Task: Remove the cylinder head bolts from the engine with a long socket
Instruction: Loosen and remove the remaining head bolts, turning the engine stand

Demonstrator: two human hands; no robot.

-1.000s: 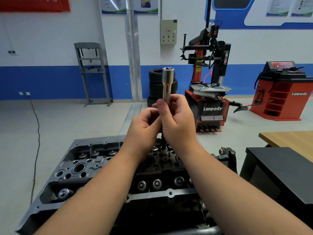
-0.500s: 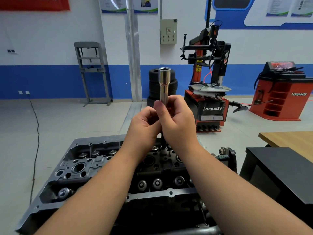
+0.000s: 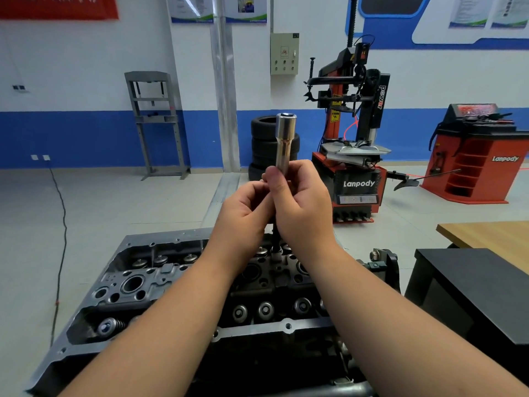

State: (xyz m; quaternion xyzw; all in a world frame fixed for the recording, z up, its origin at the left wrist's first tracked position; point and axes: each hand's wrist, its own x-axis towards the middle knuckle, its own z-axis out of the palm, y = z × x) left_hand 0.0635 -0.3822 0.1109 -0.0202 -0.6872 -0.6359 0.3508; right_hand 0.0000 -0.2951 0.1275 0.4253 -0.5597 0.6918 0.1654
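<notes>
A shiny long socket (image 3: 283,140) stands upright above the cylinder head (image 3: 177,282), its open end on top. My right hand (image 3: 300,207) grips its lower part with the thumb across the front. My left hand (image 3: 243,216) curls around the same tool just to the left, touching the right hand. Below the hands a dark shaft (image 3: 275,242) runs down to a bolt seat in the middle of the head. Valve springs and bolt holes show across the head.
A black stand (image 3: 472,290) and a wooden tabletop (image 3: 492,236) sit to the right. On the floor behind are stacked tyres (image 3: 264,144), a red tyre changer (image 3: 355,156), a red balancer (image 3: 481,159) and a grey press frame (image 3: 154,121).
The socket and both hands have shifted slightly left and tilted a little; the grip looks unchanged.
</notes>
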